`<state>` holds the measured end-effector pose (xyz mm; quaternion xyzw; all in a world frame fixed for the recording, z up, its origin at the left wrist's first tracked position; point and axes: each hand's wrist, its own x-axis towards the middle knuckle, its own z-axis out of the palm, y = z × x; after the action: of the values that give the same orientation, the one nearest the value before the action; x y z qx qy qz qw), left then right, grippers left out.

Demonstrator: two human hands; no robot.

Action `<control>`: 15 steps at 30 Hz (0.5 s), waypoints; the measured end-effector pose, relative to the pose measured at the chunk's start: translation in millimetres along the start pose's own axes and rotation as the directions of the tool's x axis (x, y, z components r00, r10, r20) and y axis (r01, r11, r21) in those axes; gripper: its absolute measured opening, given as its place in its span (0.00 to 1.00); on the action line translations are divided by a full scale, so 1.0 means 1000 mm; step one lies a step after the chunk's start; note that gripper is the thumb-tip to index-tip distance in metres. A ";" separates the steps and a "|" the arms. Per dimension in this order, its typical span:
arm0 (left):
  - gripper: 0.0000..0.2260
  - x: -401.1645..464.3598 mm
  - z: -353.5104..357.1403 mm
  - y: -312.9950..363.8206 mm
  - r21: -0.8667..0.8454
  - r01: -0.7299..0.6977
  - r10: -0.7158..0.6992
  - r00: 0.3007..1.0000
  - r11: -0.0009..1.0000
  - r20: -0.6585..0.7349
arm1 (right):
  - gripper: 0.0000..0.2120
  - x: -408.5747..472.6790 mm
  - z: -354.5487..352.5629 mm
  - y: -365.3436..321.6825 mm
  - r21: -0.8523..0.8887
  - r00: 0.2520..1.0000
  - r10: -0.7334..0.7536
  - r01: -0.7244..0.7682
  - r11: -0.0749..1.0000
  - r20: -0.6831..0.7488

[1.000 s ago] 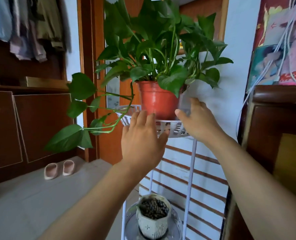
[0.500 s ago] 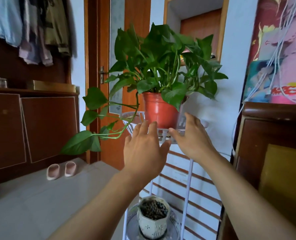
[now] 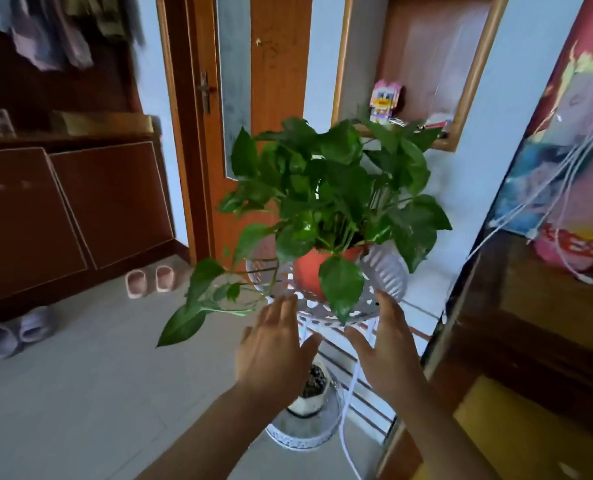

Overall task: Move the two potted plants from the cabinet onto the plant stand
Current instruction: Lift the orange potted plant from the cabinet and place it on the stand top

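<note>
A leafy green plant in an orange-red pot stands in the top basket of the white wire plant stand. Long vines trail off its left side. A small white pot filled with dark pebbles sits on the stand's bottom shelf, partly hidden behind my left hand. My left hand and my right hand hover just below and in front of the top basket, fingers spread, palms facing each other, holding nothing and not touching the pot.
A dark wooden cabinet stands close on the right with white cables hanging over it. A brown low cabinet lines the left wall. Pink slippers and grey slippers lie on the tiled floor. A wooden door is behind the stand.
Both hands have drawn back and down from the orange-red pot and the basket rim. My view has risen and tilted down, so the plant sits lower in the frame.
</note>
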<state>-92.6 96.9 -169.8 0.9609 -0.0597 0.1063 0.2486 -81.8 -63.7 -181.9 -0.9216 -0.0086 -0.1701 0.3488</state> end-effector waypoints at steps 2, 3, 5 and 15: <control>0.28 -0.004 -0.021 0.013 0.006 0.006 -0.006 1.000 1.000 0.029 | 0.33 -0.005 -0.016 -0.016 0.005 1.000 0.022 -0.022 1.000 0.008; 0.28 -0.006 -0.032 0.021 0.005 0.009 -0.009 0.999 1.000 0.045 | 0.33 -0.007 -0.025 -0.025 -0.001 1.000 0.024 -0.024 1.000 0.007; 0.28 -0.010 -0.055 0.035 0.003 0.016 -0.016 0.997 1.000 0.080 | 0.35 -0.012 -0.044 -0.045 -0.007 0.999 0.045 -0.045 0.999 0.011; 0.28 -0.019 -0.172 0.085 0.018 0.032 -0.035 0.979 0.999 0.199 | 0.45 -0.026 -0.132 -0.145 -0.070 0.976 0.181 -0.173 0.982 0.125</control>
<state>-155.4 108.6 11.6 0.9694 -0.0673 0.0059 0.2362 -166.2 -36.8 -5.1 -0.9377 0.0559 -0.0778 0.3339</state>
